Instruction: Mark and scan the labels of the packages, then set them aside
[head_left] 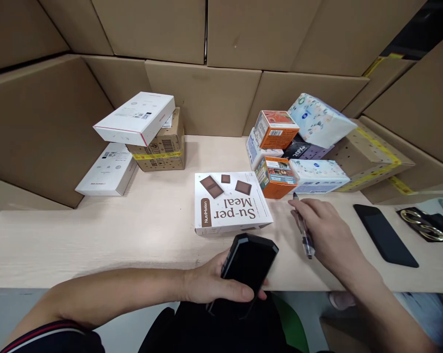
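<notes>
My left hand (pixel 225 282) is closed around a dark rugged phone (pixel 249 260), its thumb across the lower part. The phone is tilted over the table's front edge, and its screen looks black. To the right, my right hand (pixel 322 228) is closed on a clear pen (pixel 304 233), pinched near its dark end, which points toward the stacked boxes. Between and beyond the hands, a white Su-per Meal box (pixel 231 206) lies flat, with its print upside down to me.
White boxes (pixel 136 115) and a taped carton (pixel 166 147) are stacked at the left. Orange boxes (pixel 276 176) and floral tissue packs (pixel 319 120) are piled at the back right. A black phone (pixel 385 235) and gold-handled scissors (pixel 423 224) lie at the right. Cardboard walls surround the table.
</notes>
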Demonstrator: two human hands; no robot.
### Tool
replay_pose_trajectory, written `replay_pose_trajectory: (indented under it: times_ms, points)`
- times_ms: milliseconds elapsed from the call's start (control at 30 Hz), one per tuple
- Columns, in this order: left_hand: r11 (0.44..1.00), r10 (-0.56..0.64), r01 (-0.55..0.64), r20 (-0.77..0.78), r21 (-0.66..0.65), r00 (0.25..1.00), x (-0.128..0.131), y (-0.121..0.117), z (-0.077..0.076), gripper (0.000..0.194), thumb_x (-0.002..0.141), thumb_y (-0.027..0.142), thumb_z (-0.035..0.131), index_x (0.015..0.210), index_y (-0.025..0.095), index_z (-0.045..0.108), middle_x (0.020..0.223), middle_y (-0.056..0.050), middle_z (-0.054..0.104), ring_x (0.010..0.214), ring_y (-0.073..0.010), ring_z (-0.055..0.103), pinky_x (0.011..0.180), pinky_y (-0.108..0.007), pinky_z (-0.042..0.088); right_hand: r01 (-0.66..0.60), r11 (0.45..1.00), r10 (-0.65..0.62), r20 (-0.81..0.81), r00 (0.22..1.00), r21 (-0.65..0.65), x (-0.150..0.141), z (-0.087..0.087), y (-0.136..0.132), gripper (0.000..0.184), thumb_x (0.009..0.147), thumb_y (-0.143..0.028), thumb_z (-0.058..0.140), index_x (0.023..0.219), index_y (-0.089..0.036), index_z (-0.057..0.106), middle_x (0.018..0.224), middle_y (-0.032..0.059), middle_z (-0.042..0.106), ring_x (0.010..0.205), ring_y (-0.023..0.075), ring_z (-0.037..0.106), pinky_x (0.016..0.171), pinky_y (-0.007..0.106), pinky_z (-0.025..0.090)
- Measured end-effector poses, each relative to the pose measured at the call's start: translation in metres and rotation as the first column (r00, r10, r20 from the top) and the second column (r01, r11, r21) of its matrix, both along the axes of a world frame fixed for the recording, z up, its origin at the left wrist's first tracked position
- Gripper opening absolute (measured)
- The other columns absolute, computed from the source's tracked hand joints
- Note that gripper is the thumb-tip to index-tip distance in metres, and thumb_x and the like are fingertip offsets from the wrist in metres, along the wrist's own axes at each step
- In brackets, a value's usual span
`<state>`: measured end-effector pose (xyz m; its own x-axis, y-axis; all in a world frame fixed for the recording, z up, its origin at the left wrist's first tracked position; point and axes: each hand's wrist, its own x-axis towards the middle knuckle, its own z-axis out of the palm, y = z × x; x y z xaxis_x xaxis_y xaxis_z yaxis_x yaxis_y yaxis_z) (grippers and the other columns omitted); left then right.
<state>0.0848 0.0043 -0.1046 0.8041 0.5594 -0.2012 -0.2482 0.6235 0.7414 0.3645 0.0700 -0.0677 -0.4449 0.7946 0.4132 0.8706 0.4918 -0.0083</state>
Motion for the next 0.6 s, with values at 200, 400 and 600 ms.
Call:
replay_pose_trajectory:
  times_ms: [200, 400, 600]
  points:
    - [0.983, 0.169, -0.167, 0.023, -0.082, 0.985, 0.006, 0.003, 0.0, 0.056, 0.073, 0.04, 0.088, 0.118, 0.014, 0.066, 0.105, -0.016, 0.075, 0.095, -0.026, 0.073, 0.077, -0.033, 0.057, 0.219, 0.965, -0.146, 0.394, 0.908, -0.146, 0.029, -0.04, 0.0, 0.044, 0.089, -0.001, 0.047, 0.126, -0.015, 0.064, 0.12, 0.0161, 0.07, 0.102, 0.0332, 0.062, 0.073, 0.041, 0.055]
    - [0.972, 0.227, -0.225, 0.014, -0.07, 0.974, 0.012, 0.0, 0.004, 0.057, 0.078, 0.044, 0.084, 0.124, 0.017, 0.066, 0.114, -0.016, 0.074, 0.1, -0.0288, 0.074, 0.079, -0.035, 0.058, 0.182, 0.97, -0.204, -0.132, 0.97, -0.159, 0.015, -0.03, -0.027, 0.031, 0.099, -0.018, 0.046, 0.124, -0.016, 0.065, 0.119, 0.0181, 0.07, 0.108, 0.0316, 0.064, 0.086, 0.043, 0.054]
    - [0.956, 0.294, -0.293, 0.106, -0.023, 0.95, 0.023, -0.001, 0.03, 0.057, 0.079, 0.055, 0.079, 0.118, 0.014, 0.073, 0.119, -0.017, 0.074, 0.109, -0.0276, 0.071, 0.094, -0.038, 0.056, -0.451, 0.56, -0.284, -0.673, 0.683, -0.694, -0.034, -0.015, -0.087, 0.031, 0.101, -0.047, 0.05, 0.104, -0.026, 0.072, 0.096, 0.0032, 0.075, 0.087, 0.0222, 0.069, 0.081, 0.034, 0.056]
